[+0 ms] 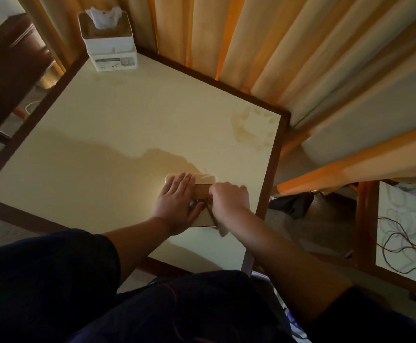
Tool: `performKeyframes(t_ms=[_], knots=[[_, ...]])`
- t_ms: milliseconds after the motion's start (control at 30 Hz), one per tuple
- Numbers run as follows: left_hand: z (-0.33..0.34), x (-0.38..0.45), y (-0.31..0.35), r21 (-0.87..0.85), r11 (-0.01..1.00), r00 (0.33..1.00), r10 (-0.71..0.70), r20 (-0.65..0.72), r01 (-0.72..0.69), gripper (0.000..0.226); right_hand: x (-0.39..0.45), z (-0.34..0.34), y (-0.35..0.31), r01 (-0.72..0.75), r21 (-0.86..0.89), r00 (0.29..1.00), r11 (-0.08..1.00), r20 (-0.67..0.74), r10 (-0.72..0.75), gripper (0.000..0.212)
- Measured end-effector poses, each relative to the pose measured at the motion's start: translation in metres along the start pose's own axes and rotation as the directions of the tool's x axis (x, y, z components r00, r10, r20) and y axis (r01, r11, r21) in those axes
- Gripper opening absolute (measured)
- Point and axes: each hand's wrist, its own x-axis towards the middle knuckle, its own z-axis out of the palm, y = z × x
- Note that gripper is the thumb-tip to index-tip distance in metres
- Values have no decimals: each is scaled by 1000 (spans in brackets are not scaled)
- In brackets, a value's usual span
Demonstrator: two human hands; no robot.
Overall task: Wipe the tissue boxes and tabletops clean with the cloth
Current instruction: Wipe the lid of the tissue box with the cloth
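From the head camera, a low tan tissue box with a wooden-looking lid and rounded pale corners [203, 191] lies flat on the cream tabletop with a dark brown wooden border [118, 134], near the tabletop's 4 o'clock edge. Its long axis runs from about 6 o'clock to 12 o'clock. Much of its top is covered by the hands. The left hand [177, 206] lies flat on the lid with fingers straight and together, pointing toward 12 o'clock. The right hand [229, 200] is curled round a pale cloth [223, 230], pressing it on the box's right side; a corner of the cloth hangs out below the wrist.

At the tabletop's far corner, toward 11 o'clock, stands a white square tissue holder with a tissue sticking up [108, 40].

Faint ring-like marks [251, 129] show on the tabletop toward 2 o'clock. Cream and orange curtains [288, 45] hang behind. At 3 o'clock, a second wooden-framed surface carries tangled thin cables [410, 243].
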Motion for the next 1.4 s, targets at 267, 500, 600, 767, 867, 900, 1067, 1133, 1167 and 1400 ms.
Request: performKeyframes(t_ms=[267,500,600,767,867,900,1067,1133,1167,1400], knots=[[-3,-1,1,12,1000,1000,-2,11,1,82,19,8,3,-2,126,992,992,-124,18,24],[-1,-1,0,19,1000,1000,-7,15,7,78,-20,58,16,71,247,964,966,-266,-3,24],[1,-1,0,7,1000,1000,5,-9,-5,76,-39,64,20,113,238,968,965,-244,-54,23],[-1,-1,-1,-7,1000,1000,14,11,-14,78,-54,66,29,213,179,975,961,-103,-196,26],[-3,0,0,-2,1000,998,31,49,-31,81,-47,55,32,235,185,972,954,-35,-232,21],[-3,0,0,0,999,998,33,54,-33,82,-45,53,32,244,174,970,954,-46,-240,21],[-4,-2,-3,1,997,996,75,52,-75,92,-47,64,33,209,164,965,964,-197,-175,33],[-11,-2,-4,-6,996,990,89,105,-89,107,-48,72,38,223,175,949,959,-263,-173,30],[-16,-1,-5,-7,996,984,91,153,-91,117,-49,76,41,239,176,941,955,-286,-183,27],[-41,9,-10,66,973,910,182,373,-221,146,-63,91,50,338,185,918,923,-280,-280,29]])
